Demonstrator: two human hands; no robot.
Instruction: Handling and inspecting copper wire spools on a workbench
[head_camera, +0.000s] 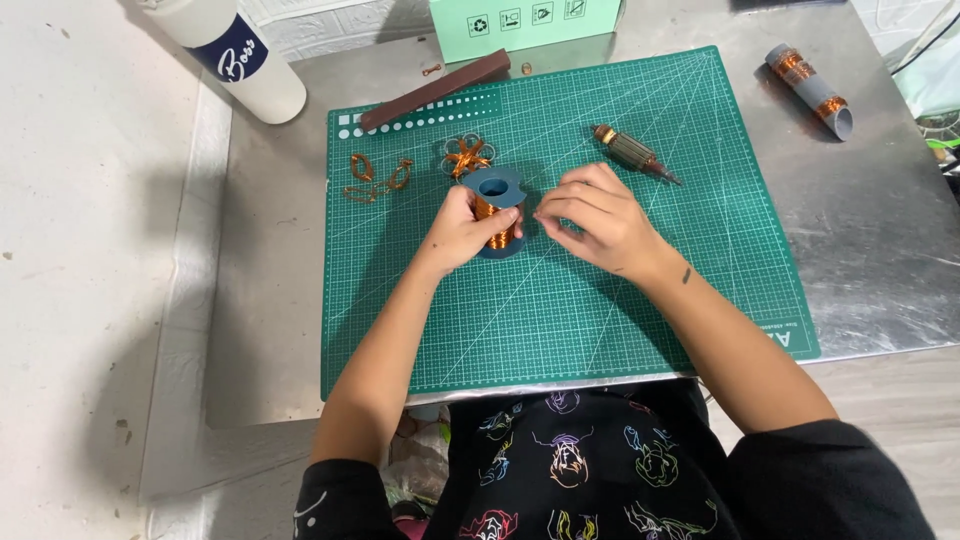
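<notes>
My left hand (462, 228) grips a grey-blue spool (496, 190) wound with copper wire, held tilted over the green cutting mat (560, 310). My right hand (597, 215) sits just right of the spool with its fingertips pinched together, seemingly on a thin wire end that is too fine to make out. A small motor armature (630, 153) with a copper winding lies on the mat just beyond my right hand.
Loose copper wire coils (377, 179) and a copper bundle (466, 156) lie on the mat's far left. A brown bar (435, 89) rests at the mat's far edge. A grey tube with copper windings (810, 91), a green box (525, 25) and a white bottle (238, 55) stand on the metal table (880, 240).
</notes>
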